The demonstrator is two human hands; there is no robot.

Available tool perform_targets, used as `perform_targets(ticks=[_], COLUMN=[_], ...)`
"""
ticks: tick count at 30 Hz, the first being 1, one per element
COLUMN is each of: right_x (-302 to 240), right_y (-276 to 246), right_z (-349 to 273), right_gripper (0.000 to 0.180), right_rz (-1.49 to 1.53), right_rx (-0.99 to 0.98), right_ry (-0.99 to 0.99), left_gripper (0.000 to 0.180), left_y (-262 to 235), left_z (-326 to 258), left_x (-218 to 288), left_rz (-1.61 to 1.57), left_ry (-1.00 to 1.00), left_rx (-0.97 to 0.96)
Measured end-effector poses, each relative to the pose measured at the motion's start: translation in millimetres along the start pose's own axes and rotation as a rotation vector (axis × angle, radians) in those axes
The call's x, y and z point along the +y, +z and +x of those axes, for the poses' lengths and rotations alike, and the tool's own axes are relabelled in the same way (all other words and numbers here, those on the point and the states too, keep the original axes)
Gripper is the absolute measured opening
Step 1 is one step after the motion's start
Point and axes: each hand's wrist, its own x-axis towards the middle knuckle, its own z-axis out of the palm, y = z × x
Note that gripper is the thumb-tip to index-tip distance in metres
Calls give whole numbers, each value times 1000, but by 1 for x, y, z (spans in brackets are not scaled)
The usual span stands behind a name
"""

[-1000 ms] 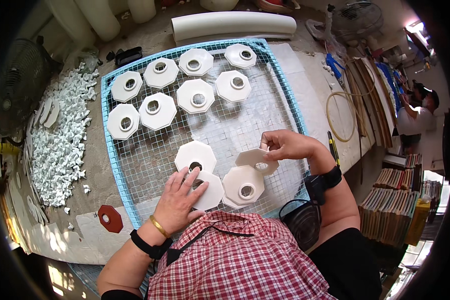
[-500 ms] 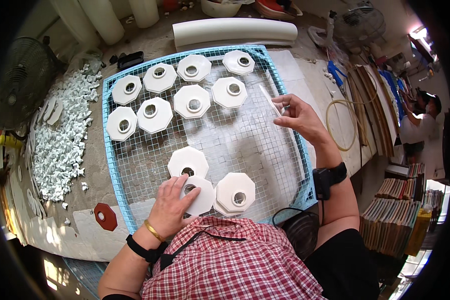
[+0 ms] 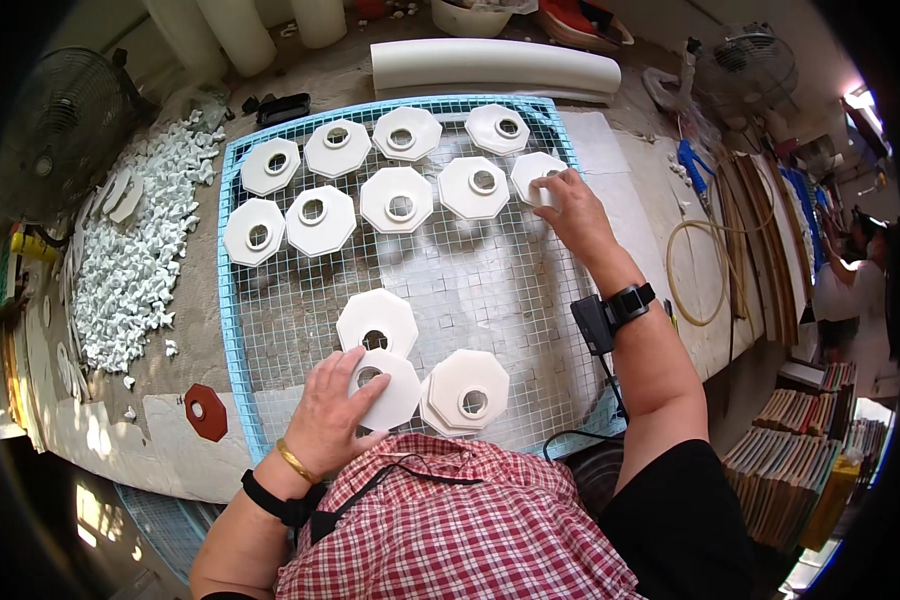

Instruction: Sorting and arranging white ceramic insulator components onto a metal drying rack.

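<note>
A blue-framed wire mesh tray (image 3: 232, 330) lies on the workbench with white octagonal pieces, each with a round hole. Several sit in two rows at the far end. My right hand (image 3: 570, 210) reaches out and presses a white octagon (image 3: 532, 175) down at the right end of the second row. My left hand (image 3: 335, 410) rests flat on a near octagon (image 3: 390, 392). Another single octagon (image 3: 377, 322) lies just beyond it, and a small stack of octagons (image 3: 465, 388) sits to its right.
A heap of small white fragments (image 3: 135, 255) covers the bench left of the tray. A dark red octagon (image 3: 206, 412) lies near the front-left corner. A white curved half-pipe (image 3: 495, 68) lies behind the tray, a fan (image 3: 60, 130) at far left, a hose loop (image 3: 695, 275) at right.
My right hand carried a white octagon from near the stack up to the far right of the tray and set it down in the second row. My left hand stayed on its octagon.
</note>
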Motion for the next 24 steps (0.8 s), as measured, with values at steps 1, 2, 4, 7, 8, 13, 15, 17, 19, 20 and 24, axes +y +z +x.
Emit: perform_targets(ticks=[1,2,4,7,8,13,15,17,19,20,24], right_x=[0,1,2,10,10,8,1,-23,-67,-85,-151], right_y=[-1,-2,-3,-3,-3,0,-5,-13,-14,-9,5], right_z=[-1,-1,-1,3,3,-2,-3,-11,-31,-42,-88], right_gripper=[36,36,32,31,31,32,32,34,35,36,40], right_rz=[11,11,30,67,67,45,49,121,311,527,1097], right_rx=[-18,-18,-27,-23,-23,-41,57,124,-103,-297,-931], right_ry=[13,11,-11,-45,-47,-74,-62,-47,42,52,171], left_gripper=[76,77,78,81,82,80,79,82,83,83,84], left_y=[-1,-3,-6,-9,-9,-12,-15,-19,-13,-11,-10], left_z=[-1,-2,-4,-6,-6,-12,-9,-8,-14,-15,-19], left_x=[1,2,6,11,11,17,12,6,2,1,1], left_rz=[-5,-10,-15,-24,-28,-43,-38,-41,-75,-115,-203], left_ry=[1,1,-7,-14,-12,-10,-14,-8,-19,9,-33], left_rx=[12,25,31,50,62,94,121,194,214,246,290])
